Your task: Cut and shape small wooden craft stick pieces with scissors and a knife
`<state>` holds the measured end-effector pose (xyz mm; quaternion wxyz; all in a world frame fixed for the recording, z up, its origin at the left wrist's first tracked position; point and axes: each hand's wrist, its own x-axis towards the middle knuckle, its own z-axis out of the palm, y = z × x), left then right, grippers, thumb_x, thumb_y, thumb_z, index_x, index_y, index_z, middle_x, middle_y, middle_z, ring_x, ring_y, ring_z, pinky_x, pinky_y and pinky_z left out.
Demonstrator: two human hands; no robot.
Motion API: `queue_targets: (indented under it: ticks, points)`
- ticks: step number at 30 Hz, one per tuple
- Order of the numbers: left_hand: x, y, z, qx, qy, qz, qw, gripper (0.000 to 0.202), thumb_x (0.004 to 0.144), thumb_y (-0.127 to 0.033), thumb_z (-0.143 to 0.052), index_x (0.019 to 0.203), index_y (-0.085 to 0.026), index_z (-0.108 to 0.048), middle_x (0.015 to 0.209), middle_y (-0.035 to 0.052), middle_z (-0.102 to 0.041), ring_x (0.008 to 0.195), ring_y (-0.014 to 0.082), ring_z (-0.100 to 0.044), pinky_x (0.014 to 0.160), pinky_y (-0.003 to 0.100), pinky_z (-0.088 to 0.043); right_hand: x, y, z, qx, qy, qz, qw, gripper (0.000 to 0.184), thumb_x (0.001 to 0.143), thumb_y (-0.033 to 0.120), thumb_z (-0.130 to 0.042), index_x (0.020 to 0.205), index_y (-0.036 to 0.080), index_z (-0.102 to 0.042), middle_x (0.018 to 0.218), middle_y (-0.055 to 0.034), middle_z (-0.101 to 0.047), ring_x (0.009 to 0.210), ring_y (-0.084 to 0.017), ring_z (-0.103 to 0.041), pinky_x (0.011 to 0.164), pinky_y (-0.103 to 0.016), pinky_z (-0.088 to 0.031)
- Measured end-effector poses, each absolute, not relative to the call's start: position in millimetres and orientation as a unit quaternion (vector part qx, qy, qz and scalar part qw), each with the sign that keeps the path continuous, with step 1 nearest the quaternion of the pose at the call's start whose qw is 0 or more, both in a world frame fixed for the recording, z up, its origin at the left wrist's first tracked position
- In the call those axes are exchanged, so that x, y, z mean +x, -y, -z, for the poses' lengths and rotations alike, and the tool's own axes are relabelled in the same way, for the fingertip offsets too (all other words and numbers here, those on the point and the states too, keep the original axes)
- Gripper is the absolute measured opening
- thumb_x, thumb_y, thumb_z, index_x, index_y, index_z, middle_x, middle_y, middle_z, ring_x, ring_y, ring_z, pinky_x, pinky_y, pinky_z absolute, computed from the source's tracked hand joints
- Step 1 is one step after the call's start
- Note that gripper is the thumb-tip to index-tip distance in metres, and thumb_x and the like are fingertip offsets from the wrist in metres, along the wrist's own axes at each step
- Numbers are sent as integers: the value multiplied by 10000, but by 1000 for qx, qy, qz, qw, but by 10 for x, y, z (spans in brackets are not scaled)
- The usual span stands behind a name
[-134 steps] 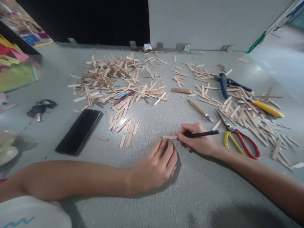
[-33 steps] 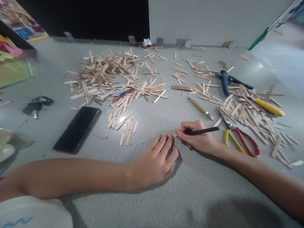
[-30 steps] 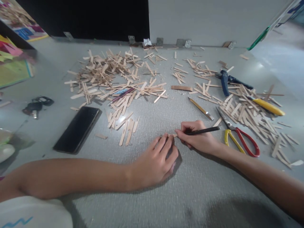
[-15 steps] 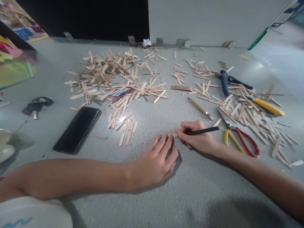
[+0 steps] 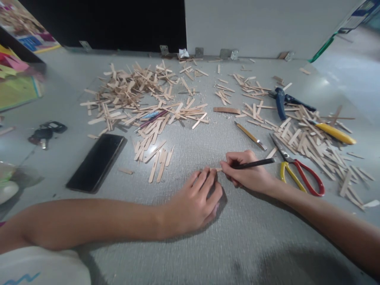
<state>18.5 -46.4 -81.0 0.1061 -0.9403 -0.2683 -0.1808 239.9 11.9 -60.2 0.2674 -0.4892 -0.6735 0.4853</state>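
Observation:
My left hand [image 5: 197, 204] rests on the grey table with its fingers bent. Its fingertips press a short piece of wooden craft stick [image 5: 219, 170] flat against the surface. At the right end of that piece, my right hand [image 5: 245, 170] is closed around a slim black pen-like tool [image 5: 258, 162]. The tool's tip is hidden behind the fingers, so I cannot tell whether it is a pen or a craft knife. To the right of this hand lie scissors [image 5: 292, 161] with one yellow and one red handle. Beyond it is a yellow craft knife [image 5: 251, 135].
Loose craft sticks [image 5: 127, 87] are heaped at the back left, with more sticks [image 5: 314, 142] at the right. Blue-handled pliers [image 5: 280, 103] and a yellow-handled tool [image 5: 335, 132] lie among those. A phone [image 5: 96, 162] and keys [image 5: 47, 132] are at the left. Upright panels [image 5: 261, 27] close off the back.
Slightly more of the craft stick piece shows between my hands, as the right fingertips have shifted a touch to the right. My left hand stays in place.

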Motion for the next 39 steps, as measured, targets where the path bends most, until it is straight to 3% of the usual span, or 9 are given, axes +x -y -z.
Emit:
queue_targets:
  ticks: [25, 39]
  points:
    - [185, 471, 814, -941, 267, 187, 95, 342, 1074, -253, -446, 1216, -27, -660, 1304, 316, -754, 1212, 415, -747, 1002, 502, -585, 2385, -109, 632, -504, 629, -516, 289, 479, 927, 462, -767, 586, 242, -512, 397, 62, -517, 290, -78, -454, 290, -177, -310]
    - [184, 469, 818, -941, 265, 187, 96, 342, 1075, -250, -439, 1220, -26, -653, 1298, 314, -758, 1214, 419, -752, 1008, 507, -594, 2402, -125, 620, -490, 664, -491, 279, 478, 955, 403, -727, 559, 233, -521, 393, 53, -519, 310, -79, -466, 327, -189, -332]
